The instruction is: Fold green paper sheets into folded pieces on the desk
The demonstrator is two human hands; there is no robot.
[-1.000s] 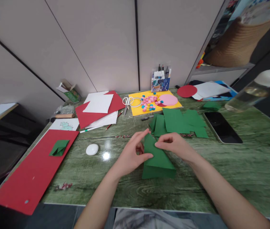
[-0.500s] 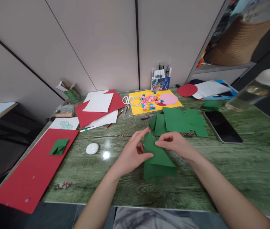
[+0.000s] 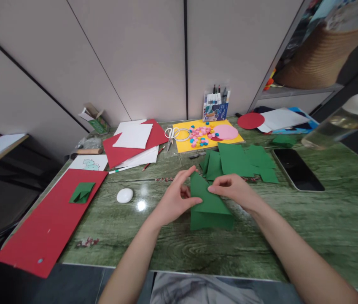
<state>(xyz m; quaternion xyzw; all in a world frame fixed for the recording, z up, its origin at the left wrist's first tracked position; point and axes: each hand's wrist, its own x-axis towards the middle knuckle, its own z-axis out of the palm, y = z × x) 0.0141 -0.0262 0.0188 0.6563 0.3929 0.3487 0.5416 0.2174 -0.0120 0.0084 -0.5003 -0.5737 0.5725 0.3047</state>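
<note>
Between both hands is a folded sheet of green paper (image 3: pixel 212 207), its top narrowing to a point and its lower edge loose in two layers. My left hand (image 3: pixel 179 194) grips its left edge, thumb on the front and fingers behind. At the right slanting edge, my right hand (image 3: pixel 231 188) pinches the paper between thumb and curled fingers. Just beyond the hands lie several cut green paper pieces (image 3: pixel 235 160). On a long red sheet (image 3: pixel 46 223) at the left rests a small folded green paper (image 3: pixel 82 193).
A white oval object (image 3: pixel 125 195) lies left of my hands. Scissors (image 3: pixel 170 137) and a yellow sheet (image 3: pixel 181 145) bearing pink, blue and yellow bits are at the back. A phone (image 3: pixel 298 169) and a clear bottle (image 3: pixel 330 126) stand to the right, a marker box (image 3: pixel 216 107) by the wall.
The camera view has shifted slightly. Both hands keep nearly the same hold on the green paper, whose lower edge sits a little higher in view.
</note>
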